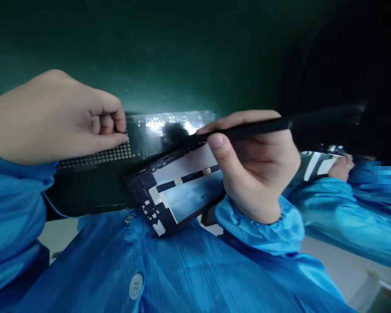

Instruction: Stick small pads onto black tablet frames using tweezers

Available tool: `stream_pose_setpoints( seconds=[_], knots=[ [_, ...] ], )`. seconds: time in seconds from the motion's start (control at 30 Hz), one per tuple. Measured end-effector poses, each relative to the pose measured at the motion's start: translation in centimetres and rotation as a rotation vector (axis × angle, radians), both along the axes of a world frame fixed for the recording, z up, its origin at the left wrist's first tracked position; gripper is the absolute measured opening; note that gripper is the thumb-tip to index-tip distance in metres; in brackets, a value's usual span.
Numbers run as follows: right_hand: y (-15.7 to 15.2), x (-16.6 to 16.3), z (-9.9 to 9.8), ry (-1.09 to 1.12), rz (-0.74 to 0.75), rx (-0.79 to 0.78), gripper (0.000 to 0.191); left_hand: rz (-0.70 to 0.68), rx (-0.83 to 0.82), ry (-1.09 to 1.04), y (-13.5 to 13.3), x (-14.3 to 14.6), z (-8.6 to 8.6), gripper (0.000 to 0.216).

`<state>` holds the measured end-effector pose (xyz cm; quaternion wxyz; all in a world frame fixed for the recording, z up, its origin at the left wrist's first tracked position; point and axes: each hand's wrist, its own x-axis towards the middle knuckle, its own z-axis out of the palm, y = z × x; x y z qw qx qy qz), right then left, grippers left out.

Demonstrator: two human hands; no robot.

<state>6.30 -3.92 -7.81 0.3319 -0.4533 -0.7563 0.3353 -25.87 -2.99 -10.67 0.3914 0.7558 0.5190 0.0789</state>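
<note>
My left hand [74,117] is closed, thumb and index finger pinched together over a clear sheet of small square pads [125,151] on the dark green mat. Whether a pad is between the fingertips, I cannot make out. My right hand [260,169] is closed around a slim black tool, like tweezers or a pen [254,128], whose narrow end points left. Below it, a phone body without its back cover [189,176] sits tilted at the table's near edge. Its inner boards and pale panels show. My right thumb overlaps its far end; contact between hand and phone is unclear.
The dark green mat [150,56] spreads across the table. Glare lies on the clear sheet's right half. At right, a co-worker's hand [342,167] and blue sleeve [339,204] are close by. My blue smock [169,274] borders the near edge.
</note>
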Motion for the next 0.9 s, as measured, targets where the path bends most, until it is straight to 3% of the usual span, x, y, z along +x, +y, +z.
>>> stream_pose_setpoints(
  seconds=[0.07, 0.17, 0.3, 0.47, 0.57, 0.63, 0.73, 0.8, 0.9],
  knots=[
    [0.9, -1.9, 0.6, -0.023, 0.216, -0.14, 0.012, 0.02, 0.025, 0.063, 0.2, 0.9, 0.9, 0.067],
    [2.2, -4.2, -0.1, -0.09, 0.468, -0.235, 0.015, 0.028, -0.052, 0.108, 0.5, 1.9, 1.8, 0.064],
    [2.7, -4.8, -1.5, -0.127, 0.498, -0.257, 0.014, 0.018, -0.074, 0.119, 0.7, 2.6, 2.1, 0.067],
    [2.3, -4.8, -1.8, -0.101, 0.504, -0.217, 0.009, 0.02, -0.061, 0.105, 0.7, 2.3, 1.8, 0.067],
    [2.6, -5.2, -1.7, -0.048, 0.49, -0.305, 0.006, 0.016, -0.04, 0.094, 0.7, 1.7, 1.4, 0.065],
    [3.0, -4.8, -1.2, 0.124, 0.431, -0.466, 0.006, 0.022, 0.009, 0.064, 0.5, 1.4, 1.2, 0.066],
    [2.7, -2.3, 0.3, 0.472, 0.156, -0.654, 0.011, 0.047, 0.135, 0.039, -0.7, 1.8, 1.3, 0.068],
    [1.3, 0.8, 1.3, 0.569, -0.084, -0.648, 0.012, 0.074, 0.208, 0.093, -2.3, 3.0, 1.6, 0.069],
    [-2.6, 5.9, 1.9, 0.505, -0.392, -0.551, 0.012, 0.092, 0.25, 0.172, -5.1, 5.9, 2.1, 0.075]
  ],
)
